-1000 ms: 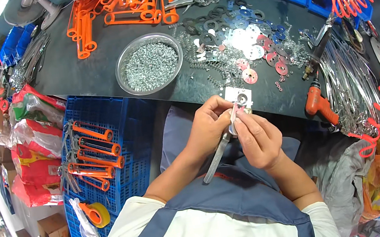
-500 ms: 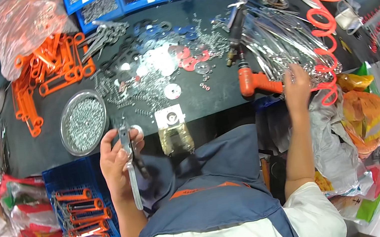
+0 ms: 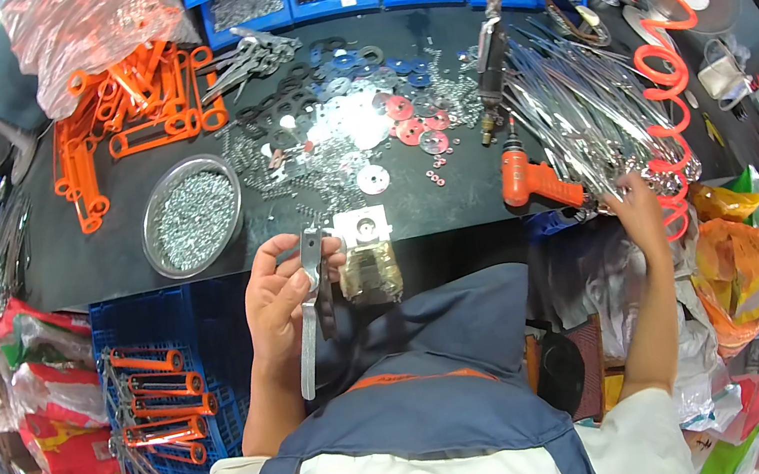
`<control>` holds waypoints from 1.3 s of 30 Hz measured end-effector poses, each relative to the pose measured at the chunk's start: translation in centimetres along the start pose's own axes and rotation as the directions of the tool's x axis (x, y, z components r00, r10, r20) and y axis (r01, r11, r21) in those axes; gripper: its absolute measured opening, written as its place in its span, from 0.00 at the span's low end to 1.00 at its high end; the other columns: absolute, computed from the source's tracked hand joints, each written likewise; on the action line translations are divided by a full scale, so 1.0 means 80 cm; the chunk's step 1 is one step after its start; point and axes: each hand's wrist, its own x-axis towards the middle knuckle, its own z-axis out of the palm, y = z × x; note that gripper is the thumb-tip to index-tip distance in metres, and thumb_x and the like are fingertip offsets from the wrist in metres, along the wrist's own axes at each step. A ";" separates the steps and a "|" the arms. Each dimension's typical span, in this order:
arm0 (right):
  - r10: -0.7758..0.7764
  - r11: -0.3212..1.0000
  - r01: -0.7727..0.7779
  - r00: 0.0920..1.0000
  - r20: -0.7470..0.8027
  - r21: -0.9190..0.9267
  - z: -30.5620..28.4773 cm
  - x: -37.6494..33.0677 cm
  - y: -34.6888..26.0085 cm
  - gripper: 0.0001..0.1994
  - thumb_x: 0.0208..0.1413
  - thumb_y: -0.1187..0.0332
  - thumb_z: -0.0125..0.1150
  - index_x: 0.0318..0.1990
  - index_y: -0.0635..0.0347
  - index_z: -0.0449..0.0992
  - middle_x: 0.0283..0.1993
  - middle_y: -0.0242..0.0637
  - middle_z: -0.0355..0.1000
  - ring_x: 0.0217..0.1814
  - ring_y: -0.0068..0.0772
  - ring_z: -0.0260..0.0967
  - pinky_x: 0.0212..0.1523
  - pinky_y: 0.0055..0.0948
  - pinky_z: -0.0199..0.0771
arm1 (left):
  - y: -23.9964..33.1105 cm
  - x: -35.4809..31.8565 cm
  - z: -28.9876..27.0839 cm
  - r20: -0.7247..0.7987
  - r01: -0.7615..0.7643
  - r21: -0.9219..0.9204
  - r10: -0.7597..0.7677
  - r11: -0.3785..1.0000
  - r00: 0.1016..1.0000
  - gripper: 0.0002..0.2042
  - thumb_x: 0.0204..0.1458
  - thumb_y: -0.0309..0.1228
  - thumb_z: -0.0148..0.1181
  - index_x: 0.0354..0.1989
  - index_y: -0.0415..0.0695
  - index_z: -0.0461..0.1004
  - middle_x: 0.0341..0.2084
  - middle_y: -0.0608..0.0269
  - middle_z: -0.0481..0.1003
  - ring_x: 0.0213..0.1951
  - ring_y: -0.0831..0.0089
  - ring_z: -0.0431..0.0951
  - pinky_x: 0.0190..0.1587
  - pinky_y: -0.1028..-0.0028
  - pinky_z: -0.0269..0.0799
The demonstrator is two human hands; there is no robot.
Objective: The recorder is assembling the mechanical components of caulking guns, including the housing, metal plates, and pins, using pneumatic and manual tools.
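Note:
My left hand (image 3: 278,293) is closed around a pair of long, flat metal pieces, held upright over the table's near edge. One is a grey metal bar (image 3: 310,341) with a rounded lower end; the other is a dark strip (image 3: 327,312) beside it. My right hand (image 3: 639,211) is at the near ends of a heap of thin metal rods (image 3: 564,103), fingers curled in. What its fingertips grip is hidden among the shiny ends. An orange power driver (image 3: 537,182) lies just left of that hand. Right of my left hand is a white block fixture (image 3: 360,224) with a round socket.
A clear bowl (image 3: 147,239) of small metal parts stands left. Loose washers (image 3: 365,128), springs and discs cover the middle. Orange handles (image 3: 138,107) lie at back left, below blue bins (image 3: 337,7). A red coiled hose (image 3: 659,66) hangs at right. A blue crate (image 3: 220,367) holds assembled tools.
My left hand has moved right and slightly up with the metal pieces, nearer the fixture. My right hand has shifted right and down along the rods. The whole view has also shifted.

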 end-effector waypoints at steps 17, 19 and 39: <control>-0.385 0.440 0.095 0.918 0.092 0.893 0.065 -0.151 -0.240 0.14 0.56 0.72 0.53 0.50 0.63 0.71 0.21 0.31 0.63 0.17 0.20 0.57 0.17 0.18 0.58 | 0.022 -0.007 -0.030 -0.077 -0.163 0.347 0.201 0.924 0.977 0.20 0.51 0.23 0.53 0.53 0.40 0.57 0.43 0.48 0.73 0.42 0.72 0.74 0.41 0.77 0.68; -0.716 0.471 0.470 0.698 0.013 0.746 0.055 -0.156 -0.257 0.17 0.51 0.79 0.57 0.51 0.61 0.73 0.20 0.33 0.63 0.17 0.27 0.60 0.20 0.23 0.63 | 0.030 -0.018 -0.036 -0.137 -0.131 0.379 0.195 0.916 0.971 0.20 0.52 0.22 0.53 0.52 0.38 0.57 0.42 0.48 0.73 0.42 0.73 0.74 0.46 0.76 0.68; -0.758 0.439 0.606 0.646 -0.089 0.663 0.131 -0.149 -0.285 0.20 0.54 0.80 0.54 0.56 0.64 0.68 0.23 0.28 0.66 0.22 0.18 0.61 0.24 0.20 0.63 | 0.054 0.017 -0.050 0.575 -0.570 0.813 0.315 -0.118 0.755 0.27 0.39 0.22 0.62 0.51 0.38 0.62 0.40 0.52 0.72 0.40 0.58 0.74 0.45 0.59 0.65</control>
